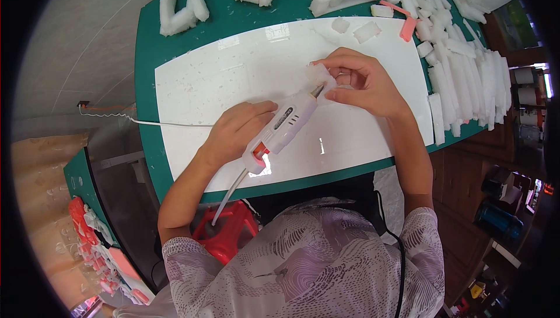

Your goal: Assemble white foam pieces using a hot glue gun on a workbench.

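My left hand [236,130] is closed round a white and lilac hot glue gun [287,121], which lies tilted with its metal nozzle toward the upper right. A long translucent glue stick [228,194] juts from its back end over the table's near edge. My right hand [373,82] pinches a small white foam piece [317,74] right by the nozzle tip. Whether the nozzle touches the foam, I cannot tell. Beneath both hands lies a glossy white board [198,96] sprinkled with tiny specks.
A green table [147,44] carries the board. White foam strips [466,85] crowd its right side, and joined foam frames [175,9] lie at the back. Beyond the board's far edge is a pink piece [408,28]. A white cord [169,124] crosses from the left. Below stands a red stool [224,233].
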### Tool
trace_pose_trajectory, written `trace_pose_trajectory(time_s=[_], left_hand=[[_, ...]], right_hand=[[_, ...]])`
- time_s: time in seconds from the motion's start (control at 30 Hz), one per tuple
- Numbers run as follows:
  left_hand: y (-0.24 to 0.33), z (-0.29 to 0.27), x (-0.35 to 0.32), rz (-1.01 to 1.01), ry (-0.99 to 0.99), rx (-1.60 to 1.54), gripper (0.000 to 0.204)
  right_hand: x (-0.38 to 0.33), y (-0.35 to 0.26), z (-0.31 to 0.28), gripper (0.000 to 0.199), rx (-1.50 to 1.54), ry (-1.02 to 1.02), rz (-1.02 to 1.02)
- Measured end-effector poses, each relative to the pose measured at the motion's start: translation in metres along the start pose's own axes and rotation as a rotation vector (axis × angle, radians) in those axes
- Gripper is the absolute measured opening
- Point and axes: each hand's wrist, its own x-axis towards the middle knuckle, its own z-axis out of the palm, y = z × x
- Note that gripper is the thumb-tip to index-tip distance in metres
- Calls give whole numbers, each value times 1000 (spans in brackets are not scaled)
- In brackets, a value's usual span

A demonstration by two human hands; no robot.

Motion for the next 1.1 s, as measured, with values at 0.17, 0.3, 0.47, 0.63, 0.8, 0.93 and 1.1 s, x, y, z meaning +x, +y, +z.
trace_pose_trajectory(time_s=[0.17,0.3,0.47,0.63,0.8,0.93,1.1], left_hand=[[1,1,-1,-12,8,3,27],[1,0,-1,-14,2,7,26],[2,0,-1,-11,3,30,26],[2,0,0,-8,6,35,25],[1,1,-1,-19,1,7,27],[0,1,-2,-26,-4,-7,27],[-1,1,-2,-38,-22,-16,27]], right_hand=[[0,-1,0,46,-16,2,-4],[1,-1,0,47,-31,3,-11],[0,-1,0,47,-36,7,-16],[0,0,0,48,-41,5,0],[0,-1,1,48,-46,4,-21],[1,-2,2,49,-44,9,-25],[0,-4,2,49,-63,18,-17]])
